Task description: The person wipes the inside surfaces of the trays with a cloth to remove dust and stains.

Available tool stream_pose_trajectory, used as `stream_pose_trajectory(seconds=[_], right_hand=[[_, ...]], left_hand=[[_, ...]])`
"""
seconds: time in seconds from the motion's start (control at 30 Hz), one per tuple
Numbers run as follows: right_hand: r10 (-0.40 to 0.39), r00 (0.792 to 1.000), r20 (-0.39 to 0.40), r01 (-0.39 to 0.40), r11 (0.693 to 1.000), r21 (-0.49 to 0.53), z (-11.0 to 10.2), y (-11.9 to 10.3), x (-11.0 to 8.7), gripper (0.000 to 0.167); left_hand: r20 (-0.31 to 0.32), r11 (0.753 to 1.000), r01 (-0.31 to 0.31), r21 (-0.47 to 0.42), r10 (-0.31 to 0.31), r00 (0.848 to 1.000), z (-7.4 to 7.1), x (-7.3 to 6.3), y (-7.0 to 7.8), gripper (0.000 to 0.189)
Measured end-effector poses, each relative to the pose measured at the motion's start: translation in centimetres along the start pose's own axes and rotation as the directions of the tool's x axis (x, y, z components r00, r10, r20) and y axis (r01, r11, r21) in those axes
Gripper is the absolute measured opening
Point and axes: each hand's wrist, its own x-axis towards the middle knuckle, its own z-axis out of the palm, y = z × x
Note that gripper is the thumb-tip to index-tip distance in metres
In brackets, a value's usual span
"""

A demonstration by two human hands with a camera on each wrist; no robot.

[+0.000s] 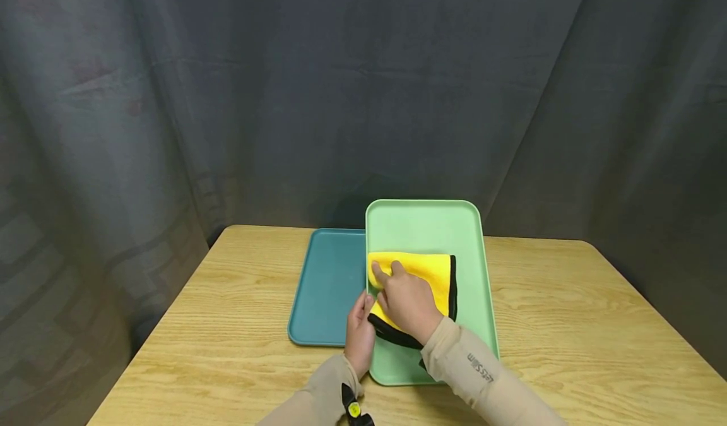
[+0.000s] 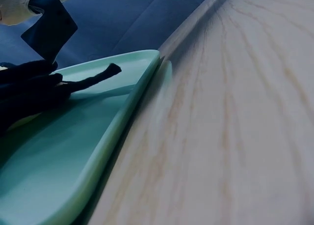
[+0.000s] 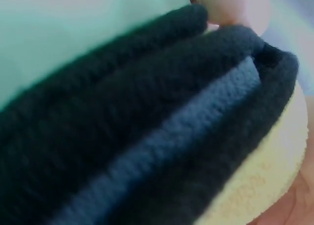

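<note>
A yellow cloth (image 1: 434,271) with black edging lies folded on a light green tray (image 1: 426,224). My right hand (image 1: 410,303) rests on the cloth with its fingers extended across the top. My left hand (image 1: 359,334) grips the tray's left rim, its thumb beside the cloth's edge. In the right wrist view, the folded layers show as dark edging (image 3: 122,97) around a grey strip, with a yellow face below. The left wrist view shows the green tray (image 2: 98,122) low by the wooden surface and the cloth's black edges (image 2: 34,87); the left fingers are out of that view.
A blue tray (image 1: 329,287) lies on the wooden table (image 1: 238,306), its right side hidden behind the green tray. A dark grey curtain (image 1: 341,98) hangs behind the table and along both sides. Table surface extends to the right (image 1: 568,319).
</note>
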Motion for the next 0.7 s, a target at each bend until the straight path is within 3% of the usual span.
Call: stream_pose_trajectory(seconds=[0.7], right_hand=[[0.049, 0.999, 0.014, -0.049, 0.999, -0.022, -0.1, 0.29, -0.8, 0.044]], left_hand=[[-0.002, 0.999, -0.048, 0.025, 0.048, 0.999, -0.04, -0.01, 0.14, 0.058]])
